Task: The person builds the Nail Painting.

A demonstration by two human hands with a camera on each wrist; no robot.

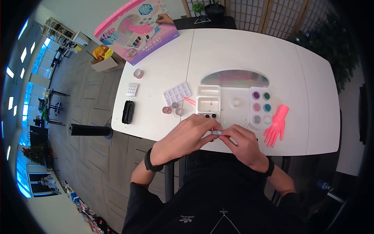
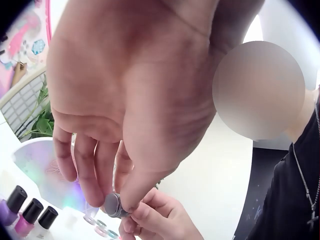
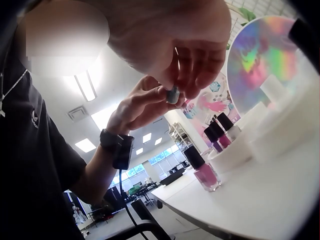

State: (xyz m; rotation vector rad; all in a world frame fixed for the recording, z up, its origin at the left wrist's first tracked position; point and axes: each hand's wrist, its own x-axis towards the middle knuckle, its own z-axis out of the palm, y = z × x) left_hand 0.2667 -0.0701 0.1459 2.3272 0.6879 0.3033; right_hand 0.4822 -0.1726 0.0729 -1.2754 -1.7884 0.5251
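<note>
Over the table's front edge, both hands meet at a small round pot (image 1: 216,133) with a grey face and a clear rim. My left hand (image 1: 189,134) pinches it between thumb and fingertips. From the other side, the thumb and fingertips of my right hand (image 1: 243,145) grip it too. The left wrist view shows the grey pot (image 2: 114,205) face-on; fingers partly cover it in the right wrist view. Just beyond the hands stands the white nail-art station (image 1: 233,113), with coloured glitter pots on its right side. A pink nail polish bottle (image 3: 206,176) stands close below my right hand.
Right of the station lies a pink plastic hand (image 1: 276,126). To its left are a white compartment tray (image 1: 177,93), a pink stick (image 1: 189,101), several small pots (image 1: 166,110) and a black case (image 1: 127,112). The kit box (image 1: 136,35) stands at the back left.
</note>
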